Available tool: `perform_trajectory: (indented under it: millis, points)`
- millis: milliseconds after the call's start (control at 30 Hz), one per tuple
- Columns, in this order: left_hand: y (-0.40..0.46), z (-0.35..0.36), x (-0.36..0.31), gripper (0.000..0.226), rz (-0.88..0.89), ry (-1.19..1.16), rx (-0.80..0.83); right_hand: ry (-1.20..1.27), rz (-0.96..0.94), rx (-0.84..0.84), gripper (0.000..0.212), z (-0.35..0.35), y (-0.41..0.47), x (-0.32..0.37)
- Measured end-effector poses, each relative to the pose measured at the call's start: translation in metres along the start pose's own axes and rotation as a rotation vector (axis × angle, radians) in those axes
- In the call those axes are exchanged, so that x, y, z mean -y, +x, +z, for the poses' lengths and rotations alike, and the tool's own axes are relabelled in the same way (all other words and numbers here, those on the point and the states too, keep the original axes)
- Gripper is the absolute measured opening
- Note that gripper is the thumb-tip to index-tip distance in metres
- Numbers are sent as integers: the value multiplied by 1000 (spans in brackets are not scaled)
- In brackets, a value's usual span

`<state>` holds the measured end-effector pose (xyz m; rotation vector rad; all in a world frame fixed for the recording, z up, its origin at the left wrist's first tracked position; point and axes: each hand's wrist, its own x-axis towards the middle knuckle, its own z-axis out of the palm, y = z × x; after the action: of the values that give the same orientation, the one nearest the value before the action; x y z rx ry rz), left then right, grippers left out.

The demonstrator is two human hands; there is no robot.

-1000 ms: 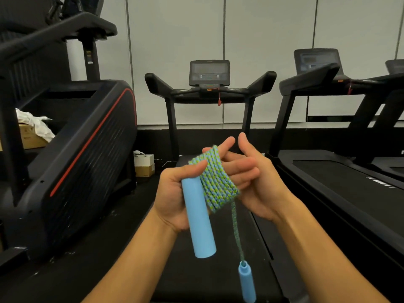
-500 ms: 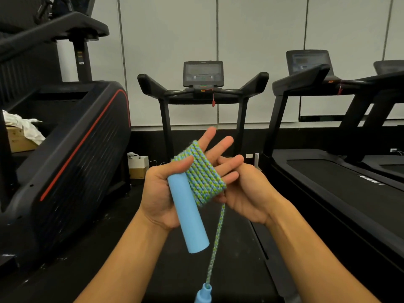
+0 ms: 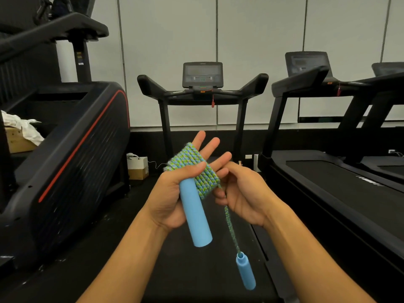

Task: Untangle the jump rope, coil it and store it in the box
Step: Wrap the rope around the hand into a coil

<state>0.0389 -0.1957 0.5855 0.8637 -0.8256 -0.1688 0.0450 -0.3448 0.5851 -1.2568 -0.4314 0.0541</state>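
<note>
Left hand: wrapped in rope | right hand: pinching strand

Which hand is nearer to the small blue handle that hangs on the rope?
Right. The right hand holds the rope directly above the hanging handle. The left hand is farther up-left, gripping the other handle.

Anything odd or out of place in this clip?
Nothing stands out. The rope coil sits neatly around the left hand; the second handle dangles from the short tail by the right hand.
</note>
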Motion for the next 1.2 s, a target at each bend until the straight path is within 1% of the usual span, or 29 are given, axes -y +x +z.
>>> perform_trajectory:
  millis: [100, 233, 333, 433, 533, 667, 833, 867, 967, 1067, 1200]
  points:
    - [0, -3, -1, 69, -3, -18, -26, -2, 1, -4, 39, 1, 1, -1]
    - [-2, -6, -1, 72, -15, 6, -14, 1, 8, 2, 39, 0, 2, -2]
    - [-2, -7, 1, 74, -22, 72, -3, 0, 14, -6, 44, 0, 2, -3]
    - [0, -7, 3, 76, -15, 162, -26, -28, 14, -17, 46, -1, 2, -4]
    - [1, -8, 5, 74, 5, 216, -75, -76, 2, -6, 43, 0, 1, -2]
    - [2, -10, 6, 71, 14, 272, -77, -108, 4, -25, 40, -4, 1, 1]
    - [1, 3, 11, 58, 58, 389, -39, -168, 22, -13, 22, -2, 2, -1]
    - [2, 3, 11, 58, 59, 387, -42, -181, 15, -16, 22, -2, 2, -1]
    - [4, -7, 7, 70, 53, 315, -67, -229, -22, -46, 23, -6, 0, 2]
    - [3, -14, 2, 79, 31, 246, -86, -281, -28, -41, 25, -9, -2, 4]
    - [0, -13, 5, 80, 20, 244, -56, -297, -26, -38, 29, -7, 1, 2]
